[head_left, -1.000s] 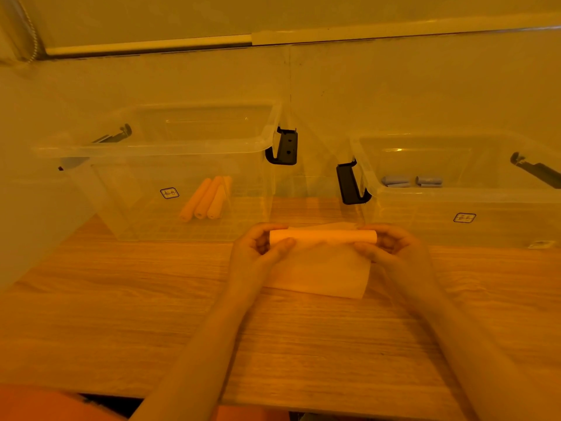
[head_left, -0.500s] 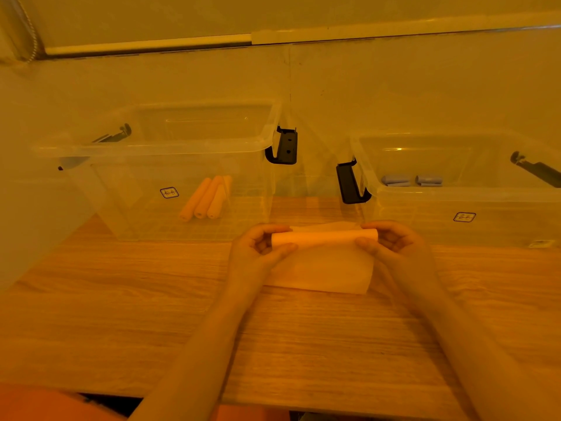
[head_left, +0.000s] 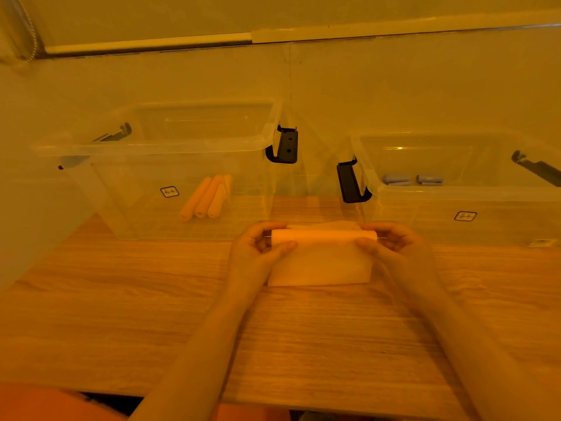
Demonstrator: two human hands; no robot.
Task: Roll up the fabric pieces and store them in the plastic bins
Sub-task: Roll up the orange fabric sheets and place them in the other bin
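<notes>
Fabric roll [head_left: 323,237] long axis left-right, parallel to table edge; left hand [head_left: 258,250], right hand [head_left: 394,247] grip pinching roll ends.

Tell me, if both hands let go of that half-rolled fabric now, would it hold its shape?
Probably not: the half-rolled fabric looks thin and floppy, with a loose flap lying flat on the table, so it may unroll. Only the left hand and right hand pinch its ends.

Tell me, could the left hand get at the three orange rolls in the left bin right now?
Probably not right away. The left hand grips the end of the half-rolled fabric, so it is busy. Otherwise the way looks free: the left bin has no lid on, and the orange rolls lie uncovered inside.
</notes>
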